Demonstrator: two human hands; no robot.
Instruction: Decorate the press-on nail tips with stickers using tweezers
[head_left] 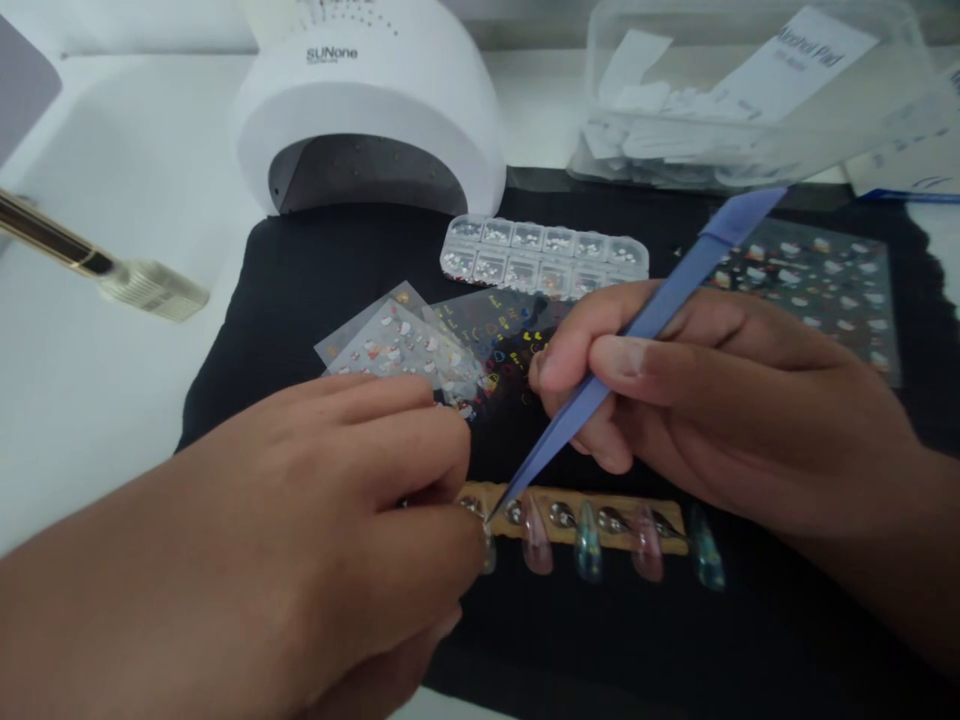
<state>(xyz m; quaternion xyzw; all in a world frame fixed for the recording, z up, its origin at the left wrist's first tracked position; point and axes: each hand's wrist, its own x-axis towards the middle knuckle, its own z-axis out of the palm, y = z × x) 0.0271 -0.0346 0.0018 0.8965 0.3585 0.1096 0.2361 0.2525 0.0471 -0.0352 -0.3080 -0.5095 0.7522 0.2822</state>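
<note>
Blue tweezers [630, 345] are pinched in my right hand [697, 390], their tip pointing down and left, close to the fingers of my left hand [360, 500]. My left hand is closed at the left end of a wooden strip [570, 493]; its fingertips are hidden, so what they hold cannot be made out. Along the strip stand several false nails, among them a pink nail [537, 535], a teal nail [589, 540] and a second pink nail [646, 543]. Another teal nail [706, 550] is at the right end.
Beyond my hands lie sticker sheets [397, 340], a clear compartment box [544, 255] and another sticker sheet [862, 290]. A white lamp [367, 90] and a plastic tub [675, 150] stand behind the black cloth [247, 300]. A brush [150, 285] is at the left.
</note>
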